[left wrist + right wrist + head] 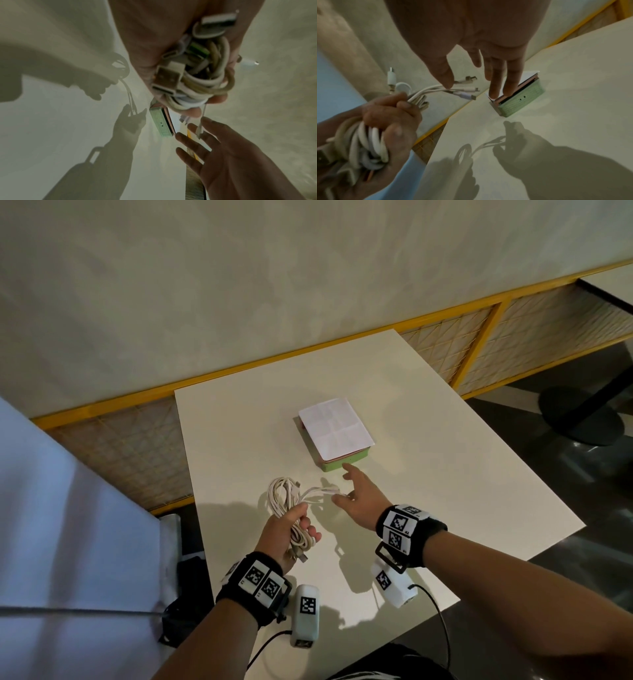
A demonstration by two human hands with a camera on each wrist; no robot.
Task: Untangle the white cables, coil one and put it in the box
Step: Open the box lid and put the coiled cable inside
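My left hand (301, 525) grips a tangled bundle of white cables (284, 498) above the white table (445, 474), with USB plugs sticking out below the fist. In the left wrist view the bundle (202, 81) fills the palm. Several loose plug ends (465, 92) fan out from my left hand (393, 115) toward the right. My right hand (346, 487) is open with straight, spread fingers, and its thumb (447, 75) is at those loose ends; I cannot tell whether it touches them. A green box (352, 462) with a pink lid lies just beyond its fingertips.
A folded white paper sheet (334, 428) lies on the box lid. A yellow-framed mesh partition (479, 344) runs behind the table. The table's left edge is close to my left hand. A black table base (579, 419) stands on the dark floor at right.
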